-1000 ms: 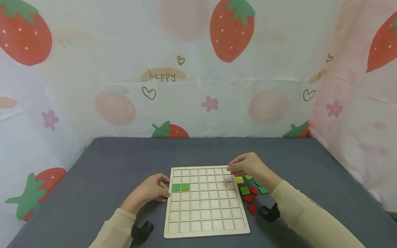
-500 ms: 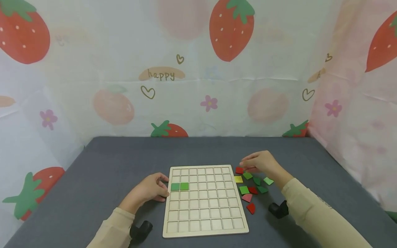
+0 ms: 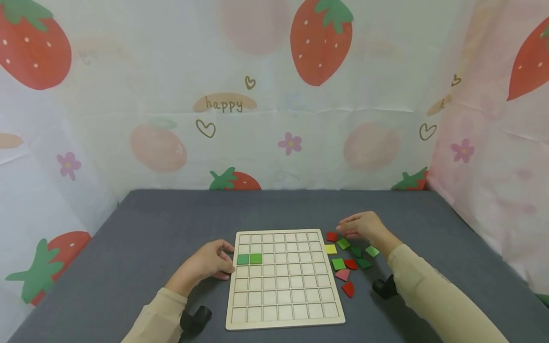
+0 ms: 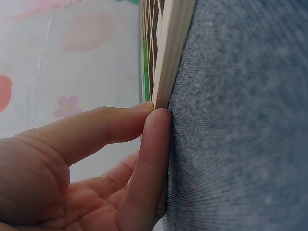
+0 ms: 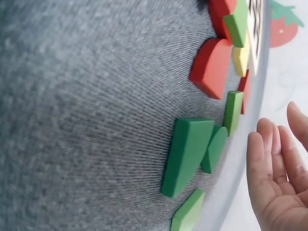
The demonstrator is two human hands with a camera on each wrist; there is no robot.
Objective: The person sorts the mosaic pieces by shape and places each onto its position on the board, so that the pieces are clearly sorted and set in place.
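A pale wooden grid board (image 3: 285, 326) lies on the dark table in the head view. One teal square tile (image 3: 243, 259) and one green square tile (image 3: 256, 258) sit side by side in its cells at the left edge. My left hand (image 3: 208, 260) touches the board's left side with thumb and fingertips, relaxed, as the left wrist view shows close up. Right of the board, my right hand (image 3: 363, 226) hovers over the loose pieces. Its fingers (image 5: 260, 163) are extended with nothing between them. Nearest its fingertips lies a red square piece (image 3: 331, 236).
Beside the board's right edge are a yellow square (image 3: 330, 249), green pieces (image 3: 338, 264), a pink piece (image 3: 342, 275), and a red rounded piece (image 3: 348, 289). A light green piece (image 3: 372, 251) lies below the right wrist. A strawberry-print curtain (image 3: 274, 143) stands behind the table.
My right hand has moved from the board's far right corner to the right, over the loose pieces. The red square now shows beside the board. My left hand has stayed put.
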